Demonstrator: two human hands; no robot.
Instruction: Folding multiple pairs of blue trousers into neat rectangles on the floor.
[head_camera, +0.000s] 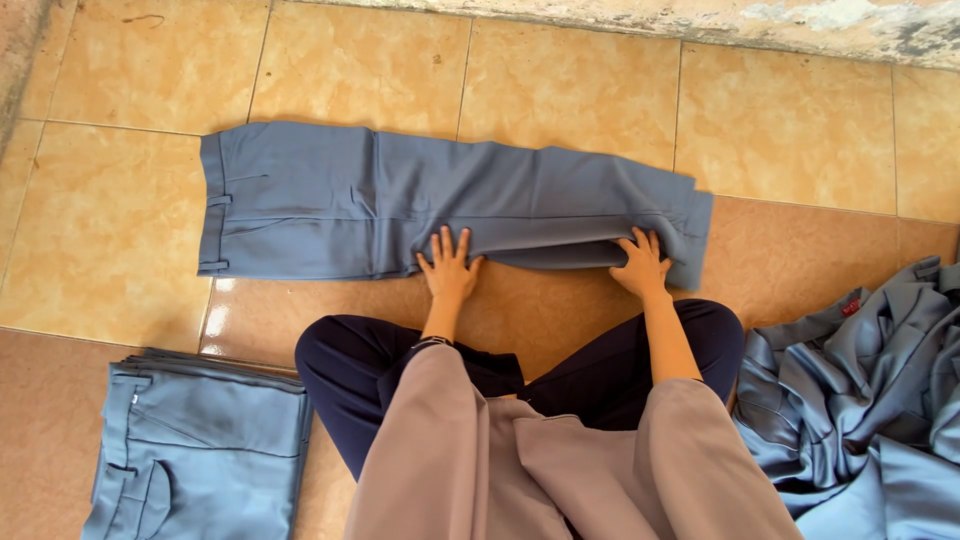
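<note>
Both arms reach forward from the lower middle of the frame, loose sleeves covering them down to the forearms. The left hand (447, 264) lies flat, palm down, fingers spread and pointing toward the top of the frame, a dark band at its wrist. The right hand (640, 263), right of centre, also rests palm down, fingers slightly curled and splayed. The legs are crossed below.

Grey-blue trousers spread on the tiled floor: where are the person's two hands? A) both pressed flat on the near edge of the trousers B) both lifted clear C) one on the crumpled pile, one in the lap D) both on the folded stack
A: the left hand and right hand lie palms down on the near edge of the trousers, spread on the floor.
</note>
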